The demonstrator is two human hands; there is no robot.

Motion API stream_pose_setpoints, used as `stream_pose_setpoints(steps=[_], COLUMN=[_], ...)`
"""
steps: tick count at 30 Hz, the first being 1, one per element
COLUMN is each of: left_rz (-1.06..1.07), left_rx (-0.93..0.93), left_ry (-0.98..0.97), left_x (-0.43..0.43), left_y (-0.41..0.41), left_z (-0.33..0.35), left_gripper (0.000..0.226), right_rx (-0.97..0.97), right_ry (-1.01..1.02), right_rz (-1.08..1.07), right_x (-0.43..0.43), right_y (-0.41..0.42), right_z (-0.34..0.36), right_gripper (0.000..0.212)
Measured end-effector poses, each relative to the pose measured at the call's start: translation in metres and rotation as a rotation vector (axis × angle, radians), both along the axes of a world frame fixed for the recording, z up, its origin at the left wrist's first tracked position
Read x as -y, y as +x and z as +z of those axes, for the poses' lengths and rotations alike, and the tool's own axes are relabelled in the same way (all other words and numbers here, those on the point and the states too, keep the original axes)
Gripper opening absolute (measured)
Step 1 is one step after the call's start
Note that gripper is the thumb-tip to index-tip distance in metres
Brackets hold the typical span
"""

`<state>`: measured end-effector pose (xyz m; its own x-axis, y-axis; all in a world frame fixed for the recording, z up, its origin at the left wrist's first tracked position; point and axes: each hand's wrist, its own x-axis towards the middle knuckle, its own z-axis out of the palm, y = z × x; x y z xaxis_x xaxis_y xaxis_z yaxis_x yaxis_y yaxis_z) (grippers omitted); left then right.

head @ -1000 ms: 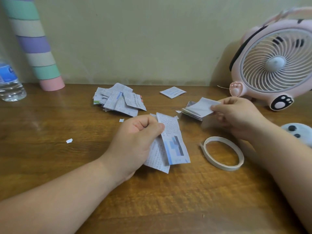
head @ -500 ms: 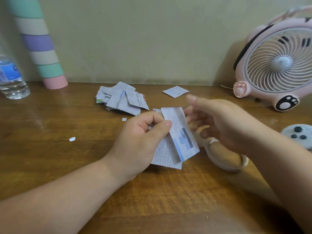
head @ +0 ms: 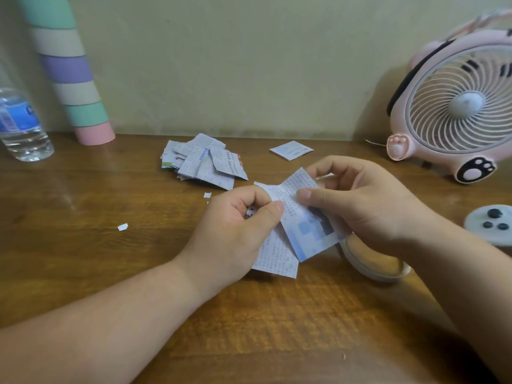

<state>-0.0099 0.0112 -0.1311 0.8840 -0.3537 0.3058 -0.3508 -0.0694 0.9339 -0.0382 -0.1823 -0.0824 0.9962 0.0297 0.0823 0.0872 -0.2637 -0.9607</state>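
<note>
Over the middle of the wooden table (head: 83, 273), my left hand (head: 238, 228) grips a small bunch of printed newspaper slips (head: 299, 228) between thumb and curled fingers. My right hand (head: 360, 200) pinches the upper slip of that bunch, thumb on its face and fingers behind its top edge. That slip has a blue patch near its lower end. A second slip hangs below it, partly hidden by my left hand.
A heap of cut newspaper pieces (head: 205, 164) lies behind my hands, with one folded piece (head: 291, 151) further right. A white tape ring (head: 374, 267) lies under my right wrist. A pink fan (head: 457, 106), water bottle (head: 19, 126), striped tube (head: 69, 70), white round gadget (head: 490, 223) and small scraps (head: 122, 227) surround them.
My right hand left the white pieces at the right, swung left across the tape ring and took hold of the slip held by my left hand.
</note>
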Motion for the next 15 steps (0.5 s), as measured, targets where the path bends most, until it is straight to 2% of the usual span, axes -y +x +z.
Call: stream_pose_setpoints(steps=[2,4,8,10,12,13,15], left_rz=[0.001,-0.005,0.012,0.016,0.051,0.071,0.035], left_rx=[0.006,0.016,0.012,0.006,0.006,0.015,-0.003], left_ry=[0.023,0.015,-0.042,-0.007,0.065,0.109,0.099], left_x=[0.001,0.0,-0.002,-0.001,0.001,0.002,0.005], left_y=[-0.001,-0.003,-0.002,-0.002,-0.001,-0.001,0.0], left_z=[0.001,0.002,0.004,0.005,0.002,0.001,-0.001], left_gripper=[0.028,0.027,0.017,0.015,0.011,0.009,0.002], right_rx=[0.023,0.035,0.008,-0.043,-0.101,-0.143,-0.233], right_ry=[-0.023,0.001,0.385,0.587,0.689,0.701,0.589], right_rz=[-0.013,-0.036,-0.079,-0.014,0.106,0.176,0.295], right_x=[0.0,0.002,0.014,0.017,0.01,0.005,-0.008], right_y=[-0.001,0.0,0.001,0.0,-0.004,-0.007,-0.011], right_z=[0.0,0.002,0.014,0.019,0.021,0.019,0.011], right_gripper=[0.009,0.011,0.015,0.015,0.006,0.009,0.026])
